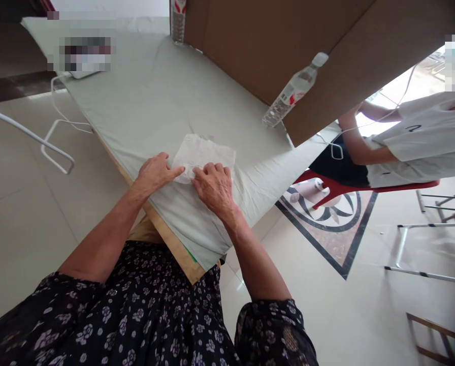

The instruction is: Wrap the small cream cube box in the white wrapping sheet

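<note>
A white paper tissue [204, 155] lies flat on the pale green cloth [151, 96] that covers the table. My left hand [155, 173] rests at the tissue's near left corner, its index finger stretched out onto the paper. At the near edge of the tissue, my right hand [214, 185] presses down with its fingers curled and close together. Neither hand lifts the tissue off the cloth.
A large brown cardboard sheet [288, 51] stands on the table's far side, with one plastic water bottle [292, 91] leaning on it and another bottle [177, 20] farther back. A person in a white shirt [421, 137] sits on a red chair [326, 188] at right. White cable [60, 117] hangs at left.
</note>
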{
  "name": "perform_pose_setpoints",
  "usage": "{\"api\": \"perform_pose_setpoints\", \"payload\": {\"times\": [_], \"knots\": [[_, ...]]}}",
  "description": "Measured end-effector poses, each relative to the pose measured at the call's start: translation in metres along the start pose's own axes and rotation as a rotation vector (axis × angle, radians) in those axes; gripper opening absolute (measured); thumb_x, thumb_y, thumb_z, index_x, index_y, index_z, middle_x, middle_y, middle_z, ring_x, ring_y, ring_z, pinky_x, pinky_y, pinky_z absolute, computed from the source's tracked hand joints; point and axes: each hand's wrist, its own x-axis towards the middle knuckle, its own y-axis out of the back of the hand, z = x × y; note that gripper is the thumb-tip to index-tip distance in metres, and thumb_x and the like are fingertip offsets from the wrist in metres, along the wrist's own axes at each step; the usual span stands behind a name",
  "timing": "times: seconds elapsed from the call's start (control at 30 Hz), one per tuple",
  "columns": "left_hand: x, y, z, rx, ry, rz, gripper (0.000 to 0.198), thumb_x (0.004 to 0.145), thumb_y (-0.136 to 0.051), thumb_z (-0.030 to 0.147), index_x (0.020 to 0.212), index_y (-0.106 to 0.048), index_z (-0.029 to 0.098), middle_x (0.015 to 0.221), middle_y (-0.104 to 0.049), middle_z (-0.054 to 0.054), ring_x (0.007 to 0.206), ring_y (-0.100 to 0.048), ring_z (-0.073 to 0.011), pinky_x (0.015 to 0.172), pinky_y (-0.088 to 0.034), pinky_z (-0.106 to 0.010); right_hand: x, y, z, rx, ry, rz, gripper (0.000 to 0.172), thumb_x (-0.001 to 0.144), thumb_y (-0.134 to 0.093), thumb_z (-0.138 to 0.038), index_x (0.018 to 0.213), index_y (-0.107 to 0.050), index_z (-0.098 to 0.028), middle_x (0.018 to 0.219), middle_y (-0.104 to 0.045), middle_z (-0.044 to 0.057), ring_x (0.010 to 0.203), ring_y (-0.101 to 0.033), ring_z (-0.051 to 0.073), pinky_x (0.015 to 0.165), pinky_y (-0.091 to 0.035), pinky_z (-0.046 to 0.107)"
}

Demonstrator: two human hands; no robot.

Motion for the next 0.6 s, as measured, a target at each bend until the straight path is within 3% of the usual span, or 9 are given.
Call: {"api": "perform_pose_setpoints", "payload": {"times": [0.1, 0.23, 0.33, 0.47, 0.6], "knots": [[0.003, -0.001, 0.005, -0.044, -0.008, -0.001, 0.042, 0.066, -0.080, 0.050, 0.090, -0.065, 0.020, 0.075, -0.066, -0.005, 0.077, -0.064, -0.0258, 0.066, -0.046, -0.033, 0.001, 0.001, 0.000, 0.014, -0.003, 0.001, 0.018, 0.102, -0.058, -0.033, 0.111, -0.070, -0.024, 0.107, -0.067, 0.012, 0.099, -0.052, 0.028, 0.083, -0.033, 0.041], [0.002, -0.004, 0.013, -0.165, -0.045, -0.142, 0.024, 0.072, -0.071, 0.039, 0.065, -0.055, 0.022, 0.058, -0.050, 0.003, 0.058, -0.049, -0.0159, 0.056, -0.034, -0.029, 0.002, 0.002, -0.001, 0.013, 0.002, 0.017, 0.017, 0.102, -0.058, -0.034, 0.110, -0.070, -0.024, 0.106, -0.069, 0.012, 0.100, -0.053, 0.028, 0.083, -0.034, 0.041], [-0.001, -0.006, 0.021, -0.129, -0.083, -0.077, 0.027, 0.072, -0.066, 0.031, 0.056, -0.046, 0.023, 0.053, -0.043, 0.003, 0.055, -0.040, -0.0138, 0.055, -0.030, -0.030, 0.003, 0.003, -0.002, 0.000, 0.004, -0.002, 0.018, 0.102, -0.057, -0.033, 0.111, -0.069, -0.023, 0.108, -0.070, 0.012, 0.102, -0.054, 0.029, 0.084, -0.035, 0.042], [-0.001, -0.013, 0.034, -0.023, -0.110, 0.079, 0.019, 0.068, -0.063, 0.024, 0.057, -0.047, 0.023, 0.056, -0.052, 0.001, 0.057, -0.040, -0.0147, 0.058, -0.033, -0.032, 0.004, 0.003, -0.002, 0.053, -0.036, -0.008, 0.029, 0.101, -0.056, -0.031, 0.127, -0.063, -0.019, 0.114, -0.072, 0.014, 0.106, -0.056, 0.031, 0.087, -0.036, 0.043], [0.001, -0.018, 0.049, -0.160, -0.131, 0.029, 0.009, 0.068, -0.062, 0.023, 0.063, -0.054, 0.022, 0.061, -0.060, 0.000, 0.060, -0.049, -0.0154, 0.061, -0.043, -0.031, 0.003, 0.004, -0.003, 0.107, -0.073, -0.012, 0.037, 0.099, -0.054, -0.028, 0.133, -0.057, -0.016, 0.115, -0.073, 0.014, 0.107, -0.057, 0.032, 0.090, -0.036, 0.043]]}}
